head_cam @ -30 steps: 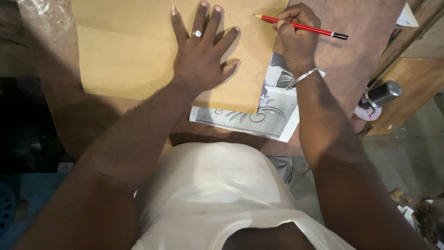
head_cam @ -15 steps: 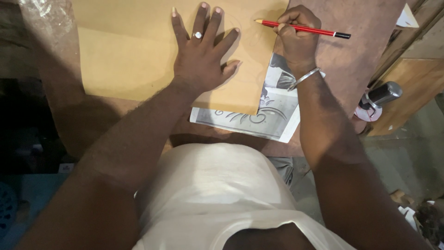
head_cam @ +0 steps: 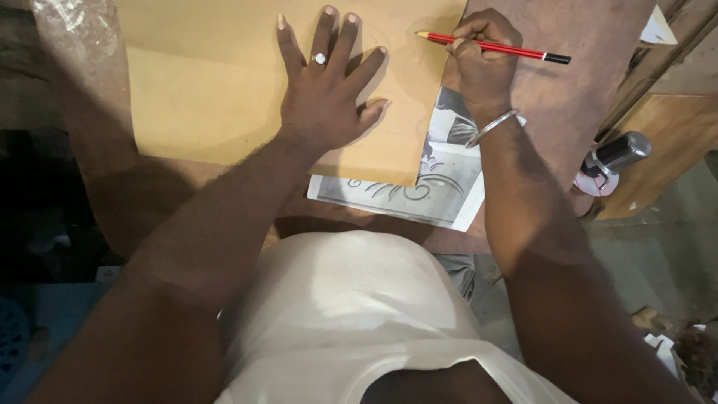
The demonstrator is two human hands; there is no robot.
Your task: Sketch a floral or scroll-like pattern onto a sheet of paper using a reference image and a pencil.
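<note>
Here, a person's left hand (head_cam: 325, 93) lay flat and spread, gripping nothing, pressing down on a tan sheet of board (head_cam: 202, 82) that covered most of the brown table (head_cam: 576, 105). A ring sat on one finger. Just to the right of that hand, the right hand (head_cam: 482, 60) was closed around a red pencil (head_cam: 490, 46), held in a writing grip near the board's right edge. The pencil's long axis ran almost level from left to right: its sharpened tip pointed left, toward the spread fingers of the left hand and over the board, while its black end stuck out to the right past the knuckles. Whether the tip touched the board could not be told. The right hand was plainly the one on the pencil; the left was near the tip but apart from it. A metal bangle (head_cam: 492, 127) circled the right wrist. Below both hands, a printed sheet with a grey scroll pattern (head_cam: 419, 187) lay partly tucked under the board. Well to the right of the right hand stood a dark, silver-capped tool (head_cam: 617, 153) by the table's edge.
</note>
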